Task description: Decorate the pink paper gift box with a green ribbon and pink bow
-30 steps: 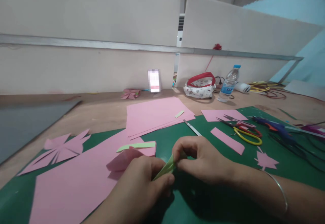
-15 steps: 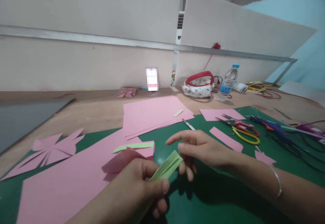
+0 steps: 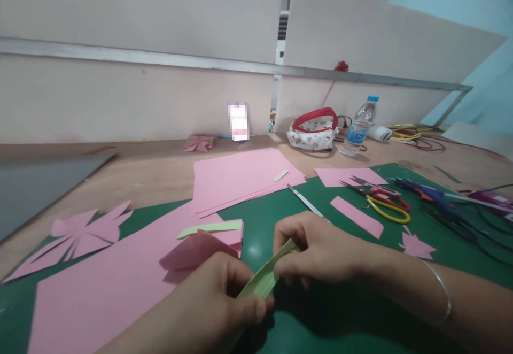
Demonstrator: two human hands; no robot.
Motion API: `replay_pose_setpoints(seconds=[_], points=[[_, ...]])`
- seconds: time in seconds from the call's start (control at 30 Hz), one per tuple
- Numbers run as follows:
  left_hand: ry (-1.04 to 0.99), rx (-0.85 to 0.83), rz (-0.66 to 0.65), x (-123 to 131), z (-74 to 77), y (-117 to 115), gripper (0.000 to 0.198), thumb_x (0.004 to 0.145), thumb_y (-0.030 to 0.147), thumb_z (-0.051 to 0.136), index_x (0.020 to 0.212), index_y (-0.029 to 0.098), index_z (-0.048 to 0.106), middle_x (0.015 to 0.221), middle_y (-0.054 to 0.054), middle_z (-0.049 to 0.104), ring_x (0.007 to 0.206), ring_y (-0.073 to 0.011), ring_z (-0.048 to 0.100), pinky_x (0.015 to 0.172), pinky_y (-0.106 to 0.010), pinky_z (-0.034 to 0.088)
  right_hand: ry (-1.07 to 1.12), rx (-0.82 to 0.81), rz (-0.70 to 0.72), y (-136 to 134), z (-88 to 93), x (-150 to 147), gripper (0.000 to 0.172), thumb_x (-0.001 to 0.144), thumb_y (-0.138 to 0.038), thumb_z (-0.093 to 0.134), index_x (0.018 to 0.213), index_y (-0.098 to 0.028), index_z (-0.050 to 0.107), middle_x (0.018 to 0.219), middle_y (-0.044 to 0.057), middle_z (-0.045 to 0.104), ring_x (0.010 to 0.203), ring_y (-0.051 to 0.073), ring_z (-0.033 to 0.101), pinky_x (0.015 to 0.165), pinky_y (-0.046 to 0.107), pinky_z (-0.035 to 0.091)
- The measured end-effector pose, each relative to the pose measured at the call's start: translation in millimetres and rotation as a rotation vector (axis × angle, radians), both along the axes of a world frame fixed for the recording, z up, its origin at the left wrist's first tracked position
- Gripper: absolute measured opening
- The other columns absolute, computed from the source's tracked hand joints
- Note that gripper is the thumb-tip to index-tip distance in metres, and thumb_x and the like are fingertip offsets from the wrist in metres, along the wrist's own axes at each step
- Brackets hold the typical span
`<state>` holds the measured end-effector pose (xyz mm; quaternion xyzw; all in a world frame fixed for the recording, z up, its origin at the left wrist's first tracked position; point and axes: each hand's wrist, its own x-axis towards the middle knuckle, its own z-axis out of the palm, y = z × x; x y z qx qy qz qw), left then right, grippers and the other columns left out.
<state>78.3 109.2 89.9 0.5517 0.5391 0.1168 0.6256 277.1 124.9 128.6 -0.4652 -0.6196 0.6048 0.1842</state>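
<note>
Green strip (image 3: 265, 282): both grips are pinching it, left hand (image 3: 234, 287) hiding its lower end, right hand (image 3: 310, 252) partly covering its upper; phone (image 3: 239, 122) is appearing pixelated.

Wide pale left panel (image 3: 132, 12), paler right panel (image 3: 377, 28) slanting down toward the right, narrow gap (image 3: 277, 94) between them, grey metal rail (image 3: 168, 59) running across both, light-blue wall (image 3: 481, 28) at far right, brown wooden tabletop (image 3: 148, 175) below, soft light.
</note>
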Motion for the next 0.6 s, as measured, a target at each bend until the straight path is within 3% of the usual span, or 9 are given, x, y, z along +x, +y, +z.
replay_pose_setpoints(seconds=[0.1, 0.27, 0.43, 0.6], points=[[-0.078, -0.029, -0.013, -2, 1.6, -1, 0.029, 0.056, 0.044, 0.069, 0.070, 0.020, 0.064, 0.059, 0.001, 0.062, 0.056, -0.0160, 0.053, 0.053, -0.027, 0.035, -0.002, -0.010, -0.019, 3, 2.7, 3, 0.010, 0.067, -0.011, 0.062, 0.069, -0.016, 0.053, 0.052, -0.005, 0.058, 0.038, 0.005, 0.049, 0.037, 0.013, 0.039], [-0.091, -0.061, -0.105, 2, 14.2, 1, 0.018, 0.062, 0.033, 0.067, 0.069, 0.018, 0.063, 0.056, 0.004, 0.055, 0.054, -0.0127, 0.048, 0.054, -0.025, 0.033, -0.018, -0.025, -0.030, -1, 3.1, 0, 0.010, 0.066, -0.012, 0.061, 0.070, -0.016, 0.053, 0.052, -0.005, 0.058, 0.038, 0.006, 0.049, 0.036, 0.014, 0.037], [-0.178, -0.085, -0.090, 11, 14.2, -2, 0.016, 0.064, 0.028, 0.065, 0.057, 0.016, 0.057, 0.050, 0.004, 0.052, 0.049, -0.0097, 0.040, 0.048, -0.024, 0.025, 0.006, -0.074, 0.015, -6, 4.8, -5, 0.014, 0.065, -0.010, 0.059, 0.077, -0.016, 0.056, 0.053, -0.006, 0.057, 0.039, 0.006, 0.049, 0.036, 0.013, 0.038], [-0.202, -0.161, -0.041, 9, 11.0, -1, 0.013, 0.062, 0.026, 0.069, 0.057, 0.016, 0.062, 0.050, 0.002, 0.059, 0.049, -0.0109, 0.050, 0.051, -0.023, 0.035, 0.010, -0.017, -0.007, 0, 9.4, 4, 0.017, 0.065, -0.010, 0.063, 0.081, -0.016, 0.059, 0.053, -0.005, 0.058, 0.041, 0.006, 0.049, 0.037, 0.012, 0.039]])
